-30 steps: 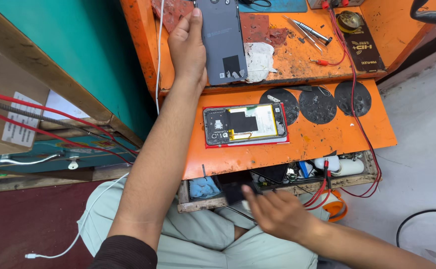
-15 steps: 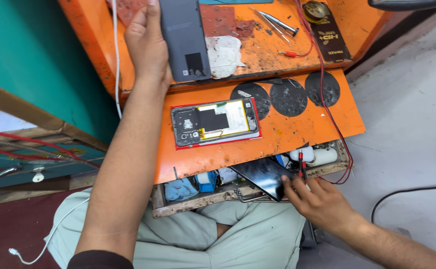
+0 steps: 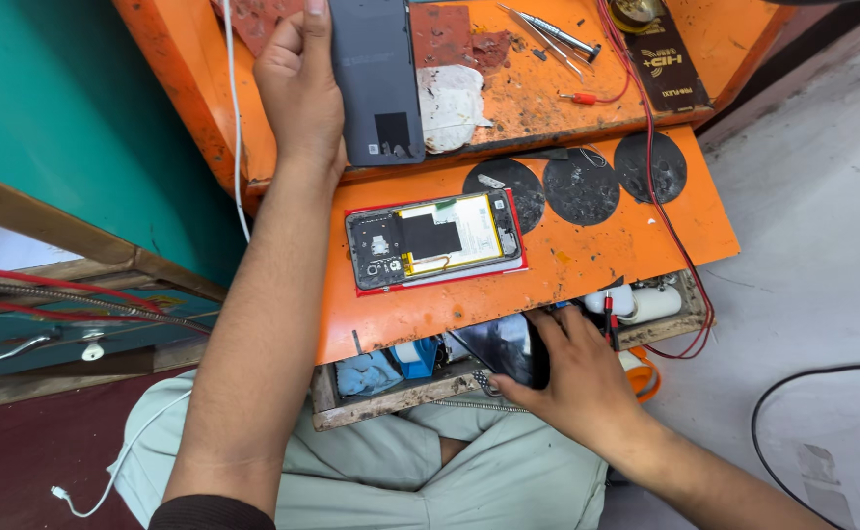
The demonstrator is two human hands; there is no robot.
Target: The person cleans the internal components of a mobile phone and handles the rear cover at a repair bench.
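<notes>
Hands are being kept well apart: the left hand [image 3: 302, 93] is clamped on a grey back cover [image 3: 376, 79] on the orange bench [image 3: 626, 236], while a dark glossy panel [image 3: 504, 348] is being gripped in the drawer [image 3: 391, 397] by the right hand [image 3: 577, 378]. Lifting it clear likely calls for care beside the opened phone [image 3: 435, 238].

The person wears pale greenish-grey trousers [image 3: 371, 481] and a dark maroon sleeve [image 3: 204, 512] pushed up near the left elbow. Both forearms and both hands, left [image 3: 302, 93] and right [image 3: 572, 378], are bare, without rings or watch.
</notes>
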